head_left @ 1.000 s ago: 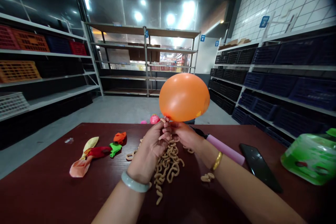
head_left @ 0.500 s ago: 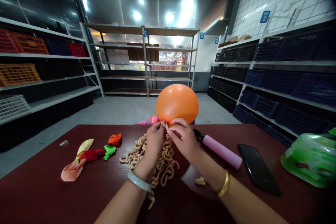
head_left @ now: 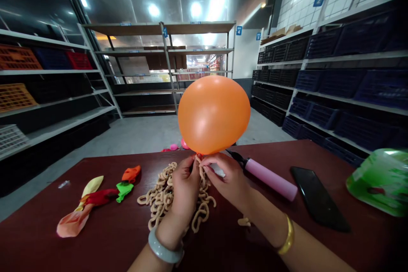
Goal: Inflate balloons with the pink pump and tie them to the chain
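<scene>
An inflated orange balloon (head_left: 213, 114) stands over the table's far edge, its neck down at my fingertips. My left hand (head_left: 185, 182) is closed around the neck, thumb and fingers pinched together. My right hand (head_left: 228, 174) pinches a strand of thick beige cord right beside the neck. From there the cord hangs down into a loose, curly heap of beige cord (head_left: 159, 197) lying under and around my left hand. Exactly how the strand passes round the neck is hidden by my fingers.
Flat balloons (head_left: 100, 197) lie on the left of the dark red table (head_left: 121, 250). To the right are a pink hand pump (head_left: 270, 178), a black phone (head_left: 318, 197) and a green pouch (head_left: 379, 182). A short cord piece (head_left: 244, 222) lies near my right forearm. Shelves with crates surround the room.
The orange balloon appears larger and higher in view, closer to me. Both hands stay together at its neck, still pinching. The view has shifted slightly.
</scene>
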Demonstrator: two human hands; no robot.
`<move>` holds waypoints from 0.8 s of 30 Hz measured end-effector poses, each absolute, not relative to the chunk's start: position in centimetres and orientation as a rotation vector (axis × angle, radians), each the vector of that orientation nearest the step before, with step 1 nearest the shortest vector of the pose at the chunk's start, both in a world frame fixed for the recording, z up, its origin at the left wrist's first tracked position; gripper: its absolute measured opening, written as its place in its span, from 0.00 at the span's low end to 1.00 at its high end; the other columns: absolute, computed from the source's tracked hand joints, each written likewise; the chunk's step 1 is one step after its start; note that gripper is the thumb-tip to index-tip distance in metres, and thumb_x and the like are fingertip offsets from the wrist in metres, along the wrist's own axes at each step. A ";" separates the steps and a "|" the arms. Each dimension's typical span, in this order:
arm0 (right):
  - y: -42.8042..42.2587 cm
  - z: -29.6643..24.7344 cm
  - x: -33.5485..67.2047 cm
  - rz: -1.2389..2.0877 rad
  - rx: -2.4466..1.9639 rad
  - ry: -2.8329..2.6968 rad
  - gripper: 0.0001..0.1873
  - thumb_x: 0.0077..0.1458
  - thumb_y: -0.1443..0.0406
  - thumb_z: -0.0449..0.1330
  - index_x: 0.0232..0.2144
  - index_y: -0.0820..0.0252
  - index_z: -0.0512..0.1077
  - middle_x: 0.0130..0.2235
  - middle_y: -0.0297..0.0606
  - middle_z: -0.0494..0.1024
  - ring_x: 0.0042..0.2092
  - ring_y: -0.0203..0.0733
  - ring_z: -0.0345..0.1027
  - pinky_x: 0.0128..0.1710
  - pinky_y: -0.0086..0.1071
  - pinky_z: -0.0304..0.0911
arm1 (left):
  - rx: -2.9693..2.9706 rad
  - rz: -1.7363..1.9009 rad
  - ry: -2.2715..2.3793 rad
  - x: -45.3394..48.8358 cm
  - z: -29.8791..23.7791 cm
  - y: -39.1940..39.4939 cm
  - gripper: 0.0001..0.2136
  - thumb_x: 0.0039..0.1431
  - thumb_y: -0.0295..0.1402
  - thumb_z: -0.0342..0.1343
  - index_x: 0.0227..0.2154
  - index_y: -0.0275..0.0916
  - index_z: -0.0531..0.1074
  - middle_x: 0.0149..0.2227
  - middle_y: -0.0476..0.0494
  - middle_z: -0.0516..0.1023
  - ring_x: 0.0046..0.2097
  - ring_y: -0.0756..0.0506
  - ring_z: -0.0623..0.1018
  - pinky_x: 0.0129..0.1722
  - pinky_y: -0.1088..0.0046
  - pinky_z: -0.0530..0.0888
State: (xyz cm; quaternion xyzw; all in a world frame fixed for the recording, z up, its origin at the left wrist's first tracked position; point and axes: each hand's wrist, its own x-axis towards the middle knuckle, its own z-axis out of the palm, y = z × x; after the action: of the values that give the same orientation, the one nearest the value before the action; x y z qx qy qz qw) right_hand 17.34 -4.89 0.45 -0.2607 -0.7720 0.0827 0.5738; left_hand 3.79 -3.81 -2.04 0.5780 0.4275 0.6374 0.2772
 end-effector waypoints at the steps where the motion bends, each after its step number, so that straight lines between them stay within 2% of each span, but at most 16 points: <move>1: -4.8 0.4 17.3 0.199 -0.620 -1.788 0.07 0.57 0.72 0.58 0.36 0.55 0.71 0.37 0.36 0.78 0.39 0.39 0.73 0.43 0.34 0.68 | 1.576 1.711 1.172 3.8 -2.0 -4.0 0.11 0.59 0.38 0.55 0.34 0.37 0.78 0.32 0.43 0.79 0.34 0.46 0.76 0.34 0.73 0.71; 6: -4.3 0.4 17.5 0.169 -0.616 -1.743 0.05 0.57 0.70 0.60 0.34 0.55 0.72 0.38 0.37 0.75 0.42 0.40 0.71 0.45 0.36 0.67 | 1.593 1.701 1.221 4.3 -1.6 -4.6 0.11 0.59 0.37 0.55 0.30 0.36 0.77 0.27 0.46 0.77 0.30 0.47 0.74 0.32 0.74 0.69; 9: -4.0 0.5 17.8 0.153 -0.643 -1.716 0.04 0.56 0.68 0.62 0.35 0.54 0.74 0.39 0.37 0.73 0.43 0.41 0.69 0.45 0.37 0.67 | 1.606 1.677 1.235 4.7 -1.6 -5.0 0.10 0.59 0.36 0.55 0.30 0.37 0.78 0.27 0.46 0.77 0.30 0.47 0.74 0.31 0.74 0.68; 12: -4.1 0.7 17.9 0.198 -0.659 -1.704 0.02 0.55 0.68 0.63 0.31 0.55 0.73 0.37 0.36 0.72 0.41 0.40 0.69 0.44 0.35 0.67 | 1.655 1.657 1.237 4.7 -1.7 -5.1 0.09 0.58 0.35 0.55 0.31 0.38 0.78 0.29 0.46 0.78 0.32 0.47 0.74 0.33 0.74 0.68; 18: -4.8 0.9 17.4 0.210 -0.815 -1.740 0.03 0.56 0.68 0.60 0.30 0.57 0.70 0.37 0.38 0.71 0.42 0.42 0.68 0.45 0.37 0.65 | 1.787 1.661 1.283 4.2 -2.1 -4.8 0.08 0.59 0.35 0.55 0.31 0.39 0.78 0.30 0.45 0.78 0.33 0.45 0.75 0.36 0.73 0.68; 24: -4.8 0.3 17.2 0.052 -0.960 -1.720 0.04 0.61 0.67 0.54 0.32 0.57 0.66 0.39 0.42 0.71 0.41 0.44 0.67 0.43 0.38 0.64 | 1.768 1.654 1.310 4.7 -1.7 -4.9 0.10 0.61 0.36 0.53 0.35 0.39 0.79 0.34 0.44 0.80 0.35 0.45 0.76 0.37 0.71 0.69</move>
State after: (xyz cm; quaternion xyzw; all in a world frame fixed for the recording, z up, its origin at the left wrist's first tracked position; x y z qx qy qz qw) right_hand 17.20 -4.77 0.34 -0.4058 -0.7276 0.0222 0.5527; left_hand 4.66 -4.90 -1.73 0.6300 0.4670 0.5897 0.1932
